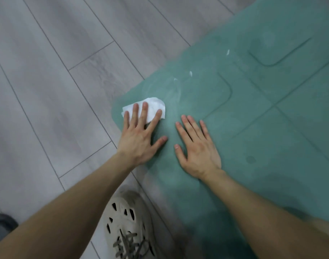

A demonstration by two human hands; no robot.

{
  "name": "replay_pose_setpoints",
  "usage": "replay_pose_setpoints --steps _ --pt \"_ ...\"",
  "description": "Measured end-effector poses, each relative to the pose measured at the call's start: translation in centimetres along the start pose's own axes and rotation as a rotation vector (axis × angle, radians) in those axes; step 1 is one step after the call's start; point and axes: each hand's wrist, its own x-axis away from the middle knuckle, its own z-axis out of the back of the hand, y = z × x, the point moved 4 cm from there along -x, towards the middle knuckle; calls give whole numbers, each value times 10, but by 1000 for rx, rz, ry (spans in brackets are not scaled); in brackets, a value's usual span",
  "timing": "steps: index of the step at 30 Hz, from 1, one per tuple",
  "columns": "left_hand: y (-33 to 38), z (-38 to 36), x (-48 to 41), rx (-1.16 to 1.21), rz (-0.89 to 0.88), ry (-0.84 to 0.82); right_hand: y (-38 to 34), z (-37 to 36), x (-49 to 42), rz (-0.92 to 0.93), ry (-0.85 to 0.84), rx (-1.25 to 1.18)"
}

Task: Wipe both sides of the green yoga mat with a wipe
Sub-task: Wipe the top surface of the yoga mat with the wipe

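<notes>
Head view, single frame; entries run from the hands outward.

1. Left hand: flat, fingers spread apart, pressing the wipe down under its fingertips; nothing is gripped or pinched. Thumb rests on bare mat.
2. Wipe: white, crumpled, lying under and just beyond the left fingertips, at the rounded corner of the mat.
3. Right hand: flat, fingers apart, palm down on the mat just beside the left hand, holding nothing; it appears to pin the mat in place.
4. Green yoga mat: spread on the floor under both hands, extending beyond and to the right of the right hand; line markings face up. Small white flecks lie beyond the wipe.
5. Floor: grey planks, left of the left hand.
6. Shoe: pale, perforated, nearer the wearer than the left hand, off the mat.

Handling note (judgement): keep the right palm weighted so the corner does not ride up; sweep in overlapping strokes towards the flecks, refolding the wipe when soiled. Underside presumably not yet done.
</notes>
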Motion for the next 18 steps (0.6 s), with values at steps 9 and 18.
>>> replay_pose_setpoints --steps 9,18 --pt "-10 3 -53 114 92 11 -2 -1 2 -20 -7 19" --pt "-7 2 21 127 -60 -3 -2 0 3 -20 -12 14"
